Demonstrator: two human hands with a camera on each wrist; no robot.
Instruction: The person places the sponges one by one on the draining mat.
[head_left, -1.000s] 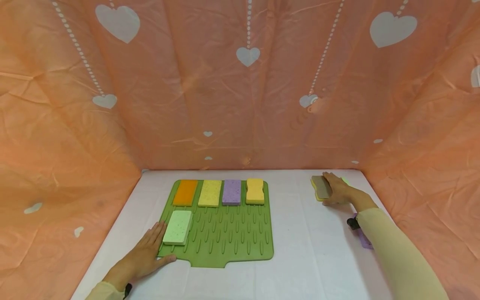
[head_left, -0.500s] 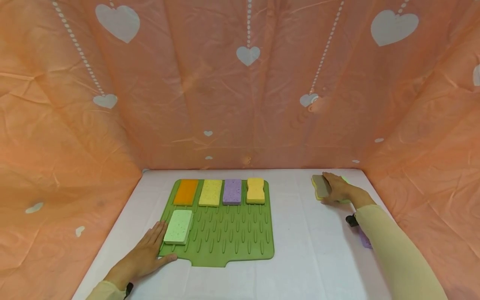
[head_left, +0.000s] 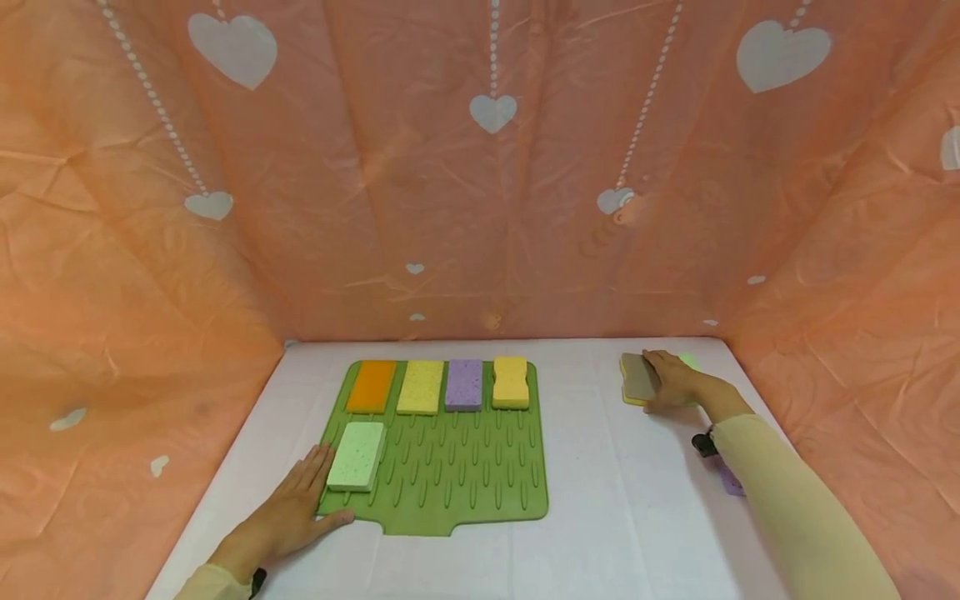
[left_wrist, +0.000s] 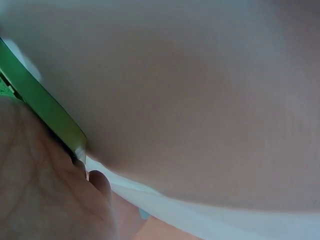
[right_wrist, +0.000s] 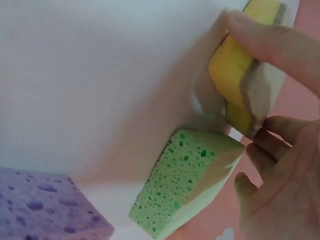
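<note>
Hands (head_left: 288,508) (head_left: 675,382) touch green mat (head_left: 480,500) and grey-topped yellow sponge (head_left: 639,379).

Orange heart-print curtain (head_left: 435,217), seemingly cloth-covered table (head_left: 592,483)

Grey-topped sponge (head_left: 638,379) turned (slightly) in right hand (head_left: 677,385).

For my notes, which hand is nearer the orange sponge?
Left. The left hand is diagonally in front of the orange sponge; the right hand is off right, beyond the green mat.
</note>
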